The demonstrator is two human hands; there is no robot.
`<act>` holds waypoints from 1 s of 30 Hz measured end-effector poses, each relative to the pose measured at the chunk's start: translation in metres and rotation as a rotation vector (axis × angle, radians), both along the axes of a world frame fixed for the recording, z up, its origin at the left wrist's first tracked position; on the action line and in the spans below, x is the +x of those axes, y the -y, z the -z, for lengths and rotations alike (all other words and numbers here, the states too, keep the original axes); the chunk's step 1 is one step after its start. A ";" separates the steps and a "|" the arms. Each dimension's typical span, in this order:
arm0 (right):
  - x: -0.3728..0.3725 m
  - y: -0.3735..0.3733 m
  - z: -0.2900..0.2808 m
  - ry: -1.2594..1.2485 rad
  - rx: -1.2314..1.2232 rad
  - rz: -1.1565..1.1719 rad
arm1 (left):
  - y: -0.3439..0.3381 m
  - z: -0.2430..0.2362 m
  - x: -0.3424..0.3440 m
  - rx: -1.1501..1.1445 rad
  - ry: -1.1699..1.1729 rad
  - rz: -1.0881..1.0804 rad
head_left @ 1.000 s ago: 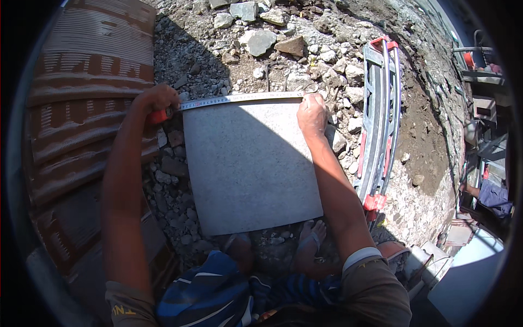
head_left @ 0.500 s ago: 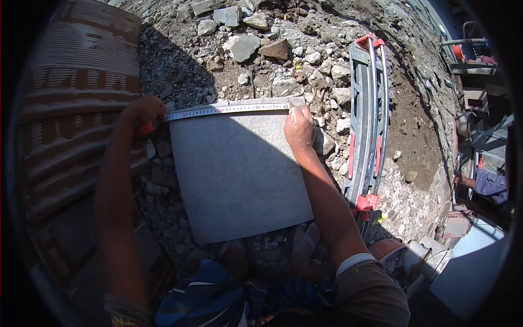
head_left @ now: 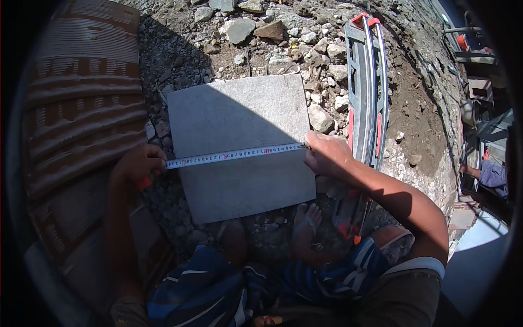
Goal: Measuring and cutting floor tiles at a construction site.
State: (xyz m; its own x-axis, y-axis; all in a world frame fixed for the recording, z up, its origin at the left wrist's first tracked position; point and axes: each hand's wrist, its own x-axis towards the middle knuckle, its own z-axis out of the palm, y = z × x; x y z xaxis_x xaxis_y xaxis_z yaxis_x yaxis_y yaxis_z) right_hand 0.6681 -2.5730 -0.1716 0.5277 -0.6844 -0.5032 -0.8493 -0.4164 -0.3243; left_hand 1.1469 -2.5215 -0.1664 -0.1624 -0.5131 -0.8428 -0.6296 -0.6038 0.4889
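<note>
A square grey tile [head_left: 239, 193] lies on the rubble in front of my feet, half in shade. Across its middle stretches a pulled-out tape measure [head_left: 234, 155]. At the tile's left edge my left hand [head_left: 139, 162] is closed around the tape near its orange-red case [head_left: 144, 183], which is partly hidden under the hand. Beyond the right edge my right hand [head_left: 328, 153] pinches the end of the blade. The blade runs straight and tilts up slightly to the right.
A manual tile cutter [head_left: 366, 92] with twin rails and red ends lies on the right. Stacked brown ribbed tiles [head_left: 84, 109] stand at the left. Stones [head_left: 239, 31] and rubble spread ahead. At the far right another person's sleeved arm [head_left: 493, 177] shows beside a pale blue sheet [head_left: 474, 261].
Both hands have brought the stretched tape measure from the tile's far edge back toward me, to its middle. The right elbow has swung outward.
</note>
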 end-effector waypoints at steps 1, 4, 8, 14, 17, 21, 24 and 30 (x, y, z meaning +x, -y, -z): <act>-0.008 -0.037 -0.014 0.029 0.178 0.001 | -0.025 0.003 -0.009 0.020 -0.037 0.078; -0.021 -0.108 -0.032 -0.015 0.297 -0.172 | -0.113 0.000 -0.022 0.145 -0.014 0.073; -0.042 -0.158 0.002 0.161 0.309 -0.056 | -0.196 0.022 -0.025 0.187 -0.086 -0.164; -0.037 -0.194 0.048 0.277 0.079 0.026 | -0.219 0.024 -0.033 0.029 0.119 -0.041; -0.043 -0.207 0.052 0.272 -0.038 0.046 | -0.216 0.022 -0.036 -0.005 0.110 -0.034; -0.045 -0.223 0.072 0.316 -0.211 0.185 | -0.202 0.018 -0.042 -0.022 0.107 -0.030; -0.039 -0.227 0.075 0.315 -0.232 0.321 | -0.193 0.029 -0.043 -0.026 0.097 0.002; -0.042 -0.226 0.078 0.319 -0.222 0.308 | -0.193 0.041 -0.041 -0.023 0.096 0.016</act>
State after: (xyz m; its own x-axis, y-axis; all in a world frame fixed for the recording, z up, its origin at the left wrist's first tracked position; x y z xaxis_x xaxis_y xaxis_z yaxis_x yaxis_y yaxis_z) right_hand 0.6257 -2.3467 -0.2499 0.3883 -0.9051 -0.1735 -0.8167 -0.2507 -0.5198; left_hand 1.1063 -2.3289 -0.2074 -0.0896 -0.5301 -0.8432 -0.6839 -0.5827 0.4390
